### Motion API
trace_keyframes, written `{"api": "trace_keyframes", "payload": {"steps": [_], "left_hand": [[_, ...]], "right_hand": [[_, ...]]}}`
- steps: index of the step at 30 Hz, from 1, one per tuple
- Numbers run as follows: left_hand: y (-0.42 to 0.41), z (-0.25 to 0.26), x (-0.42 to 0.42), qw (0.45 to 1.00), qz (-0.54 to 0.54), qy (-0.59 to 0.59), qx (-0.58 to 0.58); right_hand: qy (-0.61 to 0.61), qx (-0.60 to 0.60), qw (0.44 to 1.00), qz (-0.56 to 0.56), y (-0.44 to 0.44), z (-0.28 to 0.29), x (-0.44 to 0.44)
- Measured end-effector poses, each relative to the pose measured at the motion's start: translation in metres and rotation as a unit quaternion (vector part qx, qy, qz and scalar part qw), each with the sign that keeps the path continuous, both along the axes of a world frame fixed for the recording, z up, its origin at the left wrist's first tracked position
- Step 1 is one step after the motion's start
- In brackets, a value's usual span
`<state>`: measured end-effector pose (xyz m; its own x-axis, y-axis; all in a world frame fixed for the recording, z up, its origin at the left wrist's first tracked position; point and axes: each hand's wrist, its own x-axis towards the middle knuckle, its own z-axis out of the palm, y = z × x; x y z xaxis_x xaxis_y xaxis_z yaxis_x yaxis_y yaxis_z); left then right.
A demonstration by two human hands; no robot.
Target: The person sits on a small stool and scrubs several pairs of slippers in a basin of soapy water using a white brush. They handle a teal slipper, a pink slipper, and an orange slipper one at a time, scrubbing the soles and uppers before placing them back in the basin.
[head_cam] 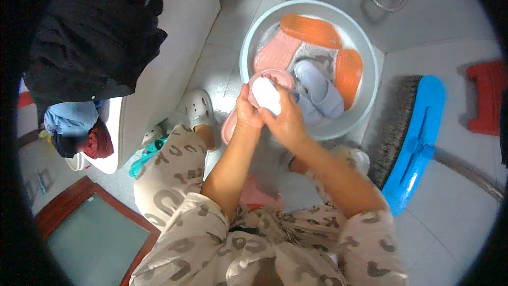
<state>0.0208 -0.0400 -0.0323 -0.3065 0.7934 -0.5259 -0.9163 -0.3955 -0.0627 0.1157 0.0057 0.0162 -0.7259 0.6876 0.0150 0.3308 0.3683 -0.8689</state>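
My left hand [249, 112] and my right hand [287, 116] are cupped together around a smooth white oval object [266, 94], perhaps a bar of soap. Beneath them a pink slipper [229, 128] slants across the near-left rim of a pale round basin [248, 43]. Its contact with my hands is partly hidden. Sudsy water fills the basin. In it are another pink slipper [276, 51], two orange slippers [311, 31] and a pair of grey-blue slippers [319, 87].
A blue broom head [424, 127] with dark bristles lies right of the basin, near a red stool [486, 97]. Black clothes [95, 35] drape over a white fixture at left. A metal hose [393, 8] hangs at top right. Clogs [198, 107] are on my feet.
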Motion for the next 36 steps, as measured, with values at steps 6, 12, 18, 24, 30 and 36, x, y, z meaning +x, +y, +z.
{"api": "trace_keyframes", "payload": {"steps": [6,12,18,24,30,36], "left_hand": [[0.021,-0.011,0.013,0.983,-0.033,0.073,-0.167],[0.016,-0.008,0.004,0.99,-0.056,0.028,-0.129],[0.018,0.004,0.005,0.984,-0.099,0.051,-0.141],[0.009,-0.015,0.017,0.984,-0.136,0.035,-0.113],[0.019,0.015,0.002,0.951,-0.081,0.124,-0.273],[0.013,0.025,0.02,0.819,-0.204,0.318,-0.432]], "right_hand": [[-0.137,-0.045,0.979,-0.147,0.036,-0.022,-0.016],[-0.085,-0.046,0.983,-0.154,-0.011,-0.013,0.008],[-0.185,-0.115,0.958,-0.185,0.055,0.002,-0.03],[-0.086,0.054,0.985,-0.136,0.0,-0.012,-0.003],[-0.001,-0.291,0.911,-0.292,0.082,0.0,-0.006],[0.071,-0.496,0.844,-0.194,0.019,0.027,0.022]]}}
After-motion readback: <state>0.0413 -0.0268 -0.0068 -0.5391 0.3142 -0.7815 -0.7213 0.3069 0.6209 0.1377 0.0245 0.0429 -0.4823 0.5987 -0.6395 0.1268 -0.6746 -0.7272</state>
